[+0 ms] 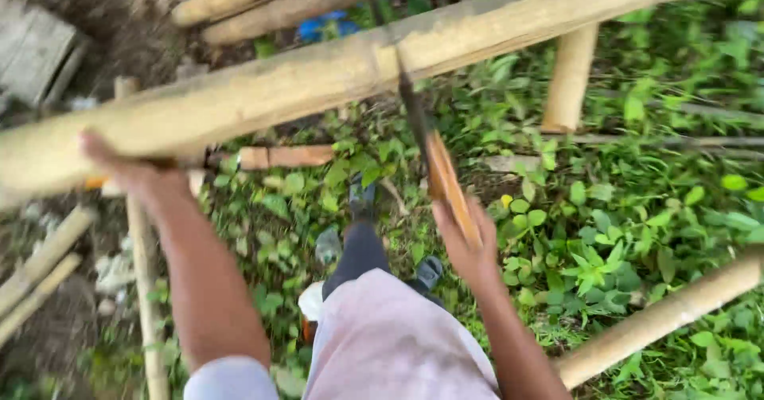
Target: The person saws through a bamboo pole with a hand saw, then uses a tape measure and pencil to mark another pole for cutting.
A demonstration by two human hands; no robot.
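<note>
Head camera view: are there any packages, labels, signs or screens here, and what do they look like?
None that can be told as such.
Crumpled blue plastic scrap: behind the long pale bamboo pole, too blurred to tell if it is a package.
Small white rounded object: on the ground by the leg, unclear what it is.

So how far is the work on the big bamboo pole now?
Done: no finished cut shows, and the bamboo pole is in one piece. In hand: the left hand steadies it while the right hand holds a saw with its blade across the pole. Left: most of the cut, as far as the blur shows.
</note>
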